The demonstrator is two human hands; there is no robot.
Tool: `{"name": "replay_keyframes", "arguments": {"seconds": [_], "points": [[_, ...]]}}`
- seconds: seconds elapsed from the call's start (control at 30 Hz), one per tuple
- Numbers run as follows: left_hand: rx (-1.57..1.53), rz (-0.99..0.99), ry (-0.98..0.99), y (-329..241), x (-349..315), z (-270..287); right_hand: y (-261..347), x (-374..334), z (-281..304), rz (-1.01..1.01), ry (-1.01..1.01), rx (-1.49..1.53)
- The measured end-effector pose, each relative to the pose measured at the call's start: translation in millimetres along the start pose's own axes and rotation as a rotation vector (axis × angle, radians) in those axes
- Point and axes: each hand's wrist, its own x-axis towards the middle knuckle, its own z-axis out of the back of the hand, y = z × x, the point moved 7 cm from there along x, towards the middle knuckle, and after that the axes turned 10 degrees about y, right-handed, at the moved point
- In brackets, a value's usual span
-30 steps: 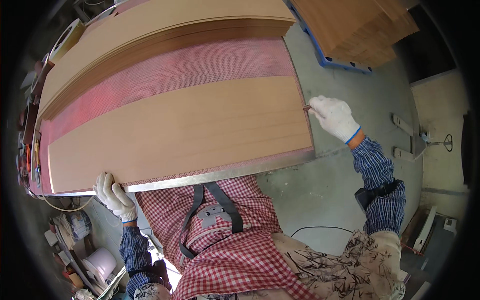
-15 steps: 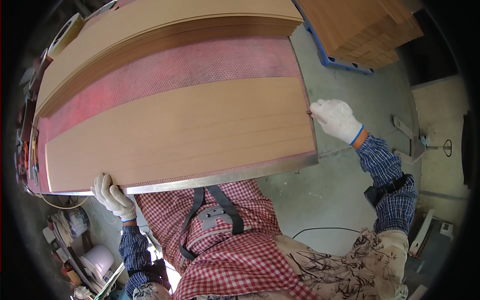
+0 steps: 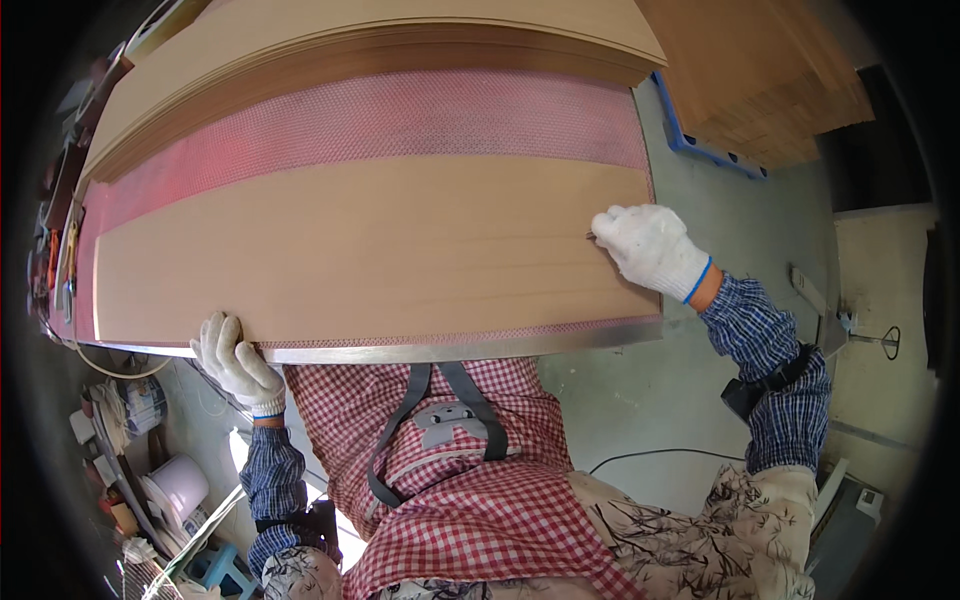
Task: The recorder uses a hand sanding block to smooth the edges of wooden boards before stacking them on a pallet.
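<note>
A long tan board (image 3: pixel 380 250), smooth and faintly streaked, lies flat on the pink mesh-patterned mat (image 3: pixel 420 115) of the worktable. My left hand (image 3: pixel 238 362), in a white knit glove, rests at the table's near metal edge, its fingers stretched over the board's front left part. In a matching glove with a blue cuff, my right hand (image 3: pixel 652 250) is closed above the board's right end. A small dark thin object (image 3: pixel 591 236) pokes out from its fingertips; the rest is hidden in the glove, so its kind cannot be told.
A stack of similar tan boards (image 3: pixel 390 50) runs along the table's far side. Past the right edge, more brown boards (image 3: pixel 760 80) are piled on a blue pallet (image 3: pixel 700 145). Tools (image 3: pixel 68 260) line the left edge. A white bucket (image 3: pixel 178 488) stands at lower left.
My right hand has moved left from the board's right edge to above its surface, still closed on the small dark object. My left hand stays at the near edge. The whole view has shifted slightly.
</note>
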Motion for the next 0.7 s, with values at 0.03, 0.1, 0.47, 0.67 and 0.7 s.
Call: {"name": "replay_keyframes", "arguments": {"seconds": [0.03, 0.1, 0.47, 0.67, 0.7], "points": [[0.015, 0.022, 0.012, 3, -2, -1, 7, 5, 4, 0.015, -0.01, -0.003], [0.025, 0.028, 0.0, 2, 0, 1, 21, 16, 13, 0.045, -0.019, -0.013], [-0.055, 0.108, -0.064, -1, 7, 6, 127, 106, 69, 0.221, -0.032, -0.02], [-0.077, 0.141, -0.02, 3, 10, 11, 198, 160, 97, 0.324, -0.088, -0.033], [-0.071, 0.153, -0.045, 3, 9, 12, 212, 169, 103, 0.348, -0.087, -0.047]]}}
